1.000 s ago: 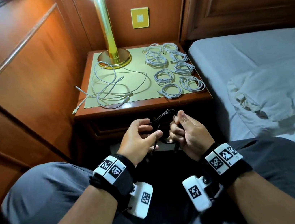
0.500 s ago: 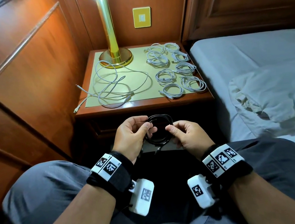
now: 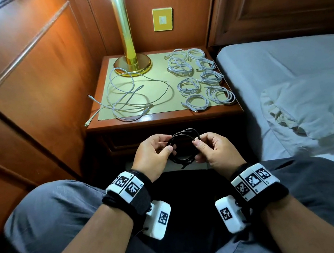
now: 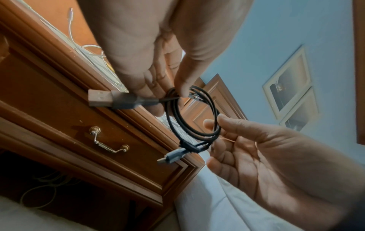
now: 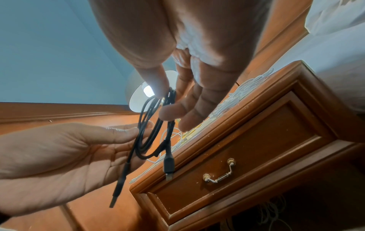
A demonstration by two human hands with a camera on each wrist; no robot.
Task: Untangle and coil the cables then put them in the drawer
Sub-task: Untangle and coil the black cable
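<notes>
Both our hands hold the coiled black USB cable (image 3: 183, 145) above our lap, before the closed wooden drawer (image 4: 110, 140). Our left hand (image 3: 153, 156) pinches its left side between thumb and forefinger; our right hand (image 3: 214, 151) pinches the right side, remaining fingers loosely spread.

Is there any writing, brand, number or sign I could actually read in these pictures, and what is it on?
No readable words, brands or numbers.
Left wrist band: square black-and-white code patterns; tiny characters at the tile corners, too small to read.
Right wrist band: the same code patterns; tiny marks, unreadable.
Yellow wall plate: a small pale mark at its centre, too blurred to read.
Black cable: no print visible on it or its plugs.
</notes>
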